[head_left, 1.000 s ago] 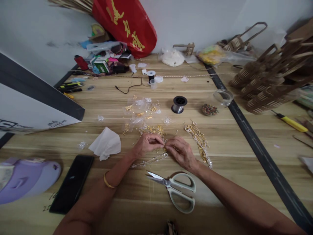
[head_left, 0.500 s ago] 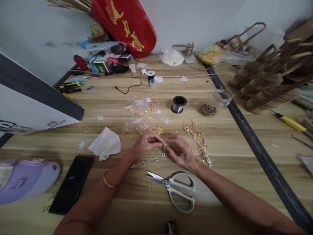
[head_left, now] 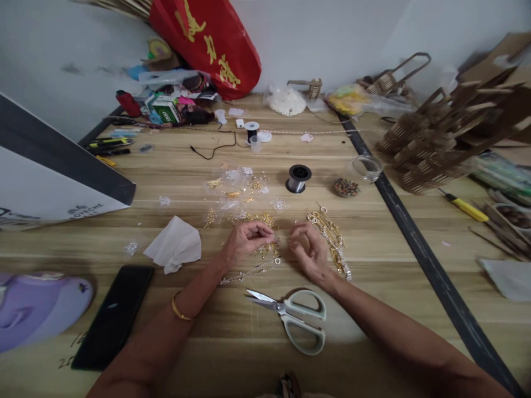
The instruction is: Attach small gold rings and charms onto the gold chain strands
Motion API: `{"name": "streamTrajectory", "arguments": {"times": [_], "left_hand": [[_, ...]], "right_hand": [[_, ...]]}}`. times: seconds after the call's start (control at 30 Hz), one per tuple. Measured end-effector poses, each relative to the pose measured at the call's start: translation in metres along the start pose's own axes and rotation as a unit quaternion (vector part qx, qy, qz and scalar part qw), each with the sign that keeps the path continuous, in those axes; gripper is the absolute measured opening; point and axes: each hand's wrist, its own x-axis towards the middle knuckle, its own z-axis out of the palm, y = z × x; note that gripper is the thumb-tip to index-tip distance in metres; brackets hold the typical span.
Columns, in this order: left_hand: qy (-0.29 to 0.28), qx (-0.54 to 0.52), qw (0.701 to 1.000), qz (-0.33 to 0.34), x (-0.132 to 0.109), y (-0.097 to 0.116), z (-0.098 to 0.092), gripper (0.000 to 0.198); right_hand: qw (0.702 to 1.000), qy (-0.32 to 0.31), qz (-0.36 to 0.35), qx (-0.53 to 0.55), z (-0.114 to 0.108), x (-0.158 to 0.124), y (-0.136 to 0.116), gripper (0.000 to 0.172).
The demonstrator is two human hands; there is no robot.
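Note:
My left hand is closed in a pinch above a pile of gold beads and findings; a tiny silvery piece shows at its fingertips, too small to name. To its right, my right hand has curled fingers, thumb and forefinger drawn near each other; what they hold, if anything, is too small to make out. Below the left hand lies a silver beaded chain with a ring at its end. Gold and silver chains lie just right of my right hand. Scissors with pale handles rest nearer me, blades apart.
A wire spool and a bowl of dark beads stand beyond my hands. At left are a white cloth, a black phone and a purple object. Small woven baskets crowd the right.
My right hand has drawn away to the right from my left hand, leaving a gap between them. My left hand keeps its pinch. The whole view has shifted slightly.

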Motion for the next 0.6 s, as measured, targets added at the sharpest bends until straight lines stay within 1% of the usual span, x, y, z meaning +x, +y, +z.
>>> {"name": "streamTrajectory", "arguments": {"times": [0.1,0.2,0.3,0.47,0.6], "left_hand": [[0.010,-0.027,1.000,-0.003,0.000,0.002,-0.001,0.024],[0.026,-0.049,0.998,-0.001,0.000,0.004,-0.001,0.023],[0.033,-0.068,0.997,0.001,0.000,0.003,-0.002,0.022],[0.028,-0.128,0.991,0.012,0.000,0.001,-0.003,0.021],[0.026,-0.190,0.982,0.002,-0.004,0.010,-0.001,0.020]], "right_hand": [[0.993,0.060,0.057,0.080,-0.002,0.005,0.001,0.007],[0.985,0.108,0.075,0.108,-0.004,0.010,0.004,0.010],[0.983,0.141,0.071,0.096,-0.009,0.016,0.000,0.012],[0.978,0.176,0.051,0.103,-0.020,0.026,-0.021,0.014],[0.975,0.204,0.013,0.082,-0.026,0.030,-0.037,0.014]]}}
